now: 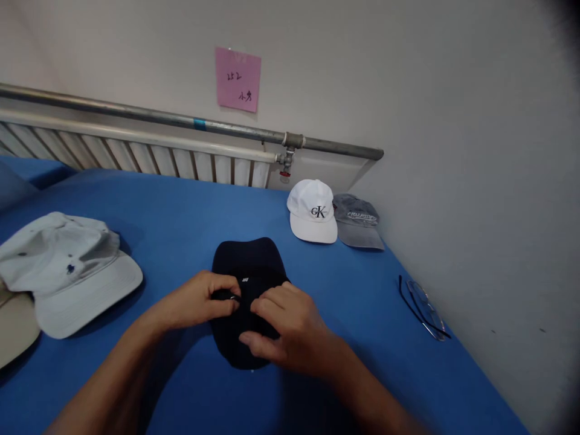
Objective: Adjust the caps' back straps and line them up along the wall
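My left hand (202, 300) pinches the dark cap (248, 257) between thumb and fingertips. My right hand (294, 323) touches its right side; whether it grips, I cannot tell. The cap is in front of me over the blue surface (181, 211), brim pointing away.

Blue surface (181, 211) with dark cap (249, 257) mid-way, pale cap (81, 260) and tan cap (16, 326) left, white cap (312, 205), grey cap (357, 223) and glasses (424, 317) right
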{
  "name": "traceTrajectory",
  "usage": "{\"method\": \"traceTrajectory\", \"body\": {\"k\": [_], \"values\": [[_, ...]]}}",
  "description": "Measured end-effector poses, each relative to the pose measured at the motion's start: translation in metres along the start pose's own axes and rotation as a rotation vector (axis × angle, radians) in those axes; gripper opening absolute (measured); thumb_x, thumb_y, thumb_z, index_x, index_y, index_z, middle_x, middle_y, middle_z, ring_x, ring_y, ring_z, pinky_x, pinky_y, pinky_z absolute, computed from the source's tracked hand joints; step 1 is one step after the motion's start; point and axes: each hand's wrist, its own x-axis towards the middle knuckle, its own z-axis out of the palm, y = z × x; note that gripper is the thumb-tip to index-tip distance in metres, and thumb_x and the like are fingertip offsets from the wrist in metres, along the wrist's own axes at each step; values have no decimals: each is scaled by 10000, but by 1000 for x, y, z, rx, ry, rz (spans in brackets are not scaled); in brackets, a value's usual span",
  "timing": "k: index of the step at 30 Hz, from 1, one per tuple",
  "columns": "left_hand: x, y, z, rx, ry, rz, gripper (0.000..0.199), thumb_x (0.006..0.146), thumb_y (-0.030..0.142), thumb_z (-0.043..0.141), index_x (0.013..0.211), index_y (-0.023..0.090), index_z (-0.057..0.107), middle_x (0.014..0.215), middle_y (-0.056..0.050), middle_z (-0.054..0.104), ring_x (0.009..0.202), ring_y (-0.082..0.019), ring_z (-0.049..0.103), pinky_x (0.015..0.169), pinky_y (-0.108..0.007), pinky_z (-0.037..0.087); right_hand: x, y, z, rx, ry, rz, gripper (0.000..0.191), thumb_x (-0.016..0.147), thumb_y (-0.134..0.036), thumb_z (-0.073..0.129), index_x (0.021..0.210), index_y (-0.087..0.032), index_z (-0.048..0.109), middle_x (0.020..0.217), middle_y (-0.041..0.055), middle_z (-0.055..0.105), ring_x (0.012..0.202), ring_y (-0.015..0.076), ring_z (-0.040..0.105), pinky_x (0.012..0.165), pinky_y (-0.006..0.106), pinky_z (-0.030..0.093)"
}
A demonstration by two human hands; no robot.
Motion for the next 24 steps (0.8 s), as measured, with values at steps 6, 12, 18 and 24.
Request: {"method": "traceTrajectory", "body": {"k": [6, 12, 18, 24], "values": [[-3, 2, -6, -103, 70, 10, 111, 794, 275, 573, 794, 177, 625, 689, 25, 547, 630, -109, 471, 568, -204, 371, -5, -1, 4, -1, -24, 41, 135, 834, -239, 603, 709, -187, 601, 643, 35, 631, 606, 168, 556, 617, 323, 356], [-10, 2, -11, -280, 61, -15, 135, 762, 247, 582, 869, 188, 639, 783, 4, 617, 628, -110, 493, 540, -207, 358, -5, 7, 0, 512, 162, 360, 112, 893, -208, 522, 931, -216, 627, 748, -1, 686, 597, 113, 593, 569, 244, 432], [-15, 6, -17, -152, 158, 14, 197, 781, 264, 557, 921, 201, 680, 832, -16, 648, 695, -145, 541, 599, -245, 395, -3, 5, -16, 884, 355, 572, 106, 835, -206, 588, 884, -214, 681, 728, -6, 698, 661, 118, 637, 630, 245, 489], [-11, 3, -13, -109, 187, 111, 133, 786, 264, 512, 752, 166, 595, 787, -29, 591, 687, -141, 499, 594, -254, 369, -6, 0, -29, 1201, 499, 631, 106, 752, -140, 586, 753, -210, 666, 717, -10, 673, 566, 107, 618, 550, 239, 499]]}}
